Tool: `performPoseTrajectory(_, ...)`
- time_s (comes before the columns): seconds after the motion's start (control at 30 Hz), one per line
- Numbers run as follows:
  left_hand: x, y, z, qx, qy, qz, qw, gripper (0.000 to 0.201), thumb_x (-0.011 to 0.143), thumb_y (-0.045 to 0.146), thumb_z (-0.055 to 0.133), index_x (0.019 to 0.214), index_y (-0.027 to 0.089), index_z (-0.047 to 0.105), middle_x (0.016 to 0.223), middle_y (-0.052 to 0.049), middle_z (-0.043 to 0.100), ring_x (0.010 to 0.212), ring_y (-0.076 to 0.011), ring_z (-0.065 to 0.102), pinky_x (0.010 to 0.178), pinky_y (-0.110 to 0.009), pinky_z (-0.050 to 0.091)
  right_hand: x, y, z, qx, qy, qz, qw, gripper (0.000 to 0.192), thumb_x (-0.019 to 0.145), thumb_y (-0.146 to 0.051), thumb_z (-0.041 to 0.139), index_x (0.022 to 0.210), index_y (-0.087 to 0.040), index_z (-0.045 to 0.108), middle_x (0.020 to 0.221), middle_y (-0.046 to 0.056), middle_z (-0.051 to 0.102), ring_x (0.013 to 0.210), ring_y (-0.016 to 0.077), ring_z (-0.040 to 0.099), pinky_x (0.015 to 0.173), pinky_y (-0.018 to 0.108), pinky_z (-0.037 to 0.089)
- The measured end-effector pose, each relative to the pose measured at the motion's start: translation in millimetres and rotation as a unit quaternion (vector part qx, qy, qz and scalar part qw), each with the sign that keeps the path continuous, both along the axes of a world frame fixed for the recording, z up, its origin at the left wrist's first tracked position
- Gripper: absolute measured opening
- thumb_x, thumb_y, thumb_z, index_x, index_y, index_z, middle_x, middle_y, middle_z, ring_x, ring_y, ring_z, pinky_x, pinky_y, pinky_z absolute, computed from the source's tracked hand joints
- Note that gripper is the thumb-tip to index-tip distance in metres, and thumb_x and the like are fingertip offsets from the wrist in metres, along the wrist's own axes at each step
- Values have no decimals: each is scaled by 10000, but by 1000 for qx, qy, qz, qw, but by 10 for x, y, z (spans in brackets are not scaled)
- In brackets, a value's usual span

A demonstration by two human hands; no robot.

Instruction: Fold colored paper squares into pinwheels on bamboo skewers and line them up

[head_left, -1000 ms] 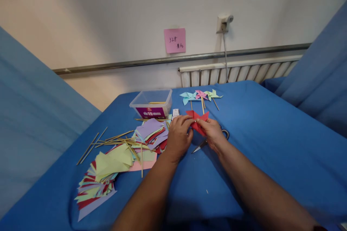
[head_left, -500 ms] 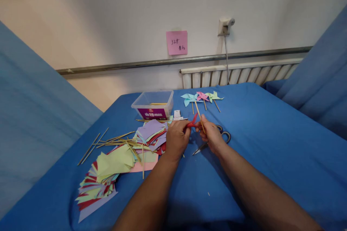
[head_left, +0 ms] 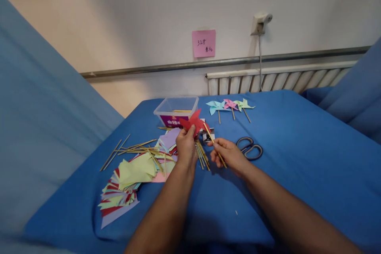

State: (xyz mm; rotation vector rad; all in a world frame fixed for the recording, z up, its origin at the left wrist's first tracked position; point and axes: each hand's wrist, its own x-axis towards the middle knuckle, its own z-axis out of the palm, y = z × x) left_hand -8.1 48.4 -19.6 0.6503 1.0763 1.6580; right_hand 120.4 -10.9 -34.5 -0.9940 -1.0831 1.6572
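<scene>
My left hand (head_left: 186,143) is closed on a red paper pinwheel (head_left: 195,121), thumb on its middle and blades spread upward. In my right hand (head_left: 228,152) is a thin wooden stick (head_left: 210,135), tilted, its upper end close to the pinwheel's right blade. Whether the stick touches the paper I cannot tell. Just right of that hand lie scissors (head_left: 250,149) with dark handles, their blades hidden behind it. Under and behind my hands sit a small open box (head_left: 208,137) and several loose sticks (head_left: 202,155).
A clear plastic tub (head_left: 175,107) with sticks stands at the back. Three finished pinwheels (head_left: 230,105) lie to its right. Fanned coloured paper (head_left: 120,202), a yellow paper pile (head_left: 137,171) and scattered sticks (head_left: 137,149) cover the left of the blue cloth (head_left: 297,166).
The red paper has turned to show its open pinwheel face in my left hand. My right hand has lowered the stick slightly. The view has shifted left.
</scene>
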Motion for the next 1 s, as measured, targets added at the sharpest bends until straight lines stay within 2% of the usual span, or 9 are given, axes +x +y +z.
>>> performPoseTrajectory(0.1, -28, 19, 0, 18, -8, 13, 1000, 297, 581, 320, 788, 774, 147, 643, 670, 10, 661, 546, -90, 566, 550, -208, 424, -54, -56, -21, -12, -3, 55, 998, 381, 786, -516, 595, 967, -183, 556, 587, -24, 650, 360, 84, 501, 356, 175, 272)
performPoseTrajectory(0.2, 7, 6, -17, 20, -5, -1, 1000, 315, 573, 330, 795, 776, 147, 637, 669, 14, 655, 543, -93, 567, 554, -218, 433, -78, -68, -43, -11, 11, 61, 998, 373, 787, -513, 598, 950, -179, 562, 601, -16, 660, 365, 80, 504, 358, 176, 287)
performPoseTrajectory(0.33, 111, -67, -43, 13, 21, -34, 999, 311, 584, 351, 797, 751, 150, 628, 649, 19, 634, 531, -98, 564, 542, -229, 433, -89, -24, -82, -10, 37, 7, 999, 389, 785, -532, 612, 931, -175, 570, 609, -20, 656, 381, 71, 509, 387, 179, 341)
performPoseTrajectory(0.47, 186, -140, -57, 15, 44, -72, 996, 291, 610, 364, 781, 719, 154, 611, 602, 27, 603, 486, -97, 533, 493, -227, 401, -94, 17, -103, -13, 61, -48, 997, 392, 762, -538, 652, 896, -190, 534, 621, -22, 665, 382, 68, 511, 379, 170, 330)
performPoseTrajectory(0.6, 179, -147, -65, 15, 50, -57, 997, 269, 616, 339, 778, 714, 150, 614, 606, 25, 605, 513, -93, 535, 523, -221, 404, -93, -5, -58, -19, 81, -52, 995, 377, 729, -513, 705, 821, -184, 544, 621, -17, 655, 395, 67, 503, 384, 174, 331)
performPoseTrajectory(0.7, 157, -127, -76, 14, 51, -43, 998, 261, 617, 333, 776, 717, 148, 622, 607, 26, 609, 521, -90, 534, 542, -219, 403, -88, -50, -1, -6, 88, -65, 994, 352, 702, -490, 735, 768, -181, 578, 663, -1, 660, 491, 92, 560, 465, 204, 406)
performPoseTrajectory(0.8, 161, -117, -96, 8, 49, -49, 998, 252, 615, 333, 770, 709, 148, 627, 603, 21, 622, 508, -97, 533, 539, -230, 406, -72, -81, 43, 38, 52, -111, 992, 295, 701, -449, 746, 735, -176, 640, 697, 3, 653, 613, 109, 577, 591, 231, 445)
performPoseTrajectory(0.87, 177, -118, -112, 7, 46, -55, 997, 249, 606, 319, 772, 724, 143, 640, 626, 8, 643, 525, -110, 554, 555, -243, 425, -52, -85, 65, 62, 21, -142, 988, 266, 715, -432, 738, 741, -176, 674, 689, -7, 633, 621, 102, 542, 598, 226, 424)
performPoseTrajectory(1.0, 220, -142, -126, 5, 51, -63, 997, 241, 596, 292, 771, 729, 133, 649, 649, -4, 659, 556, -115, 576, 582, -243, 441, -18, -61, 93, 51, 29, -164, 985, 296, 719, -455, 729, 751, -168, 667, 636, -26, 602, 478, 57, 407, 450, 198, 304)
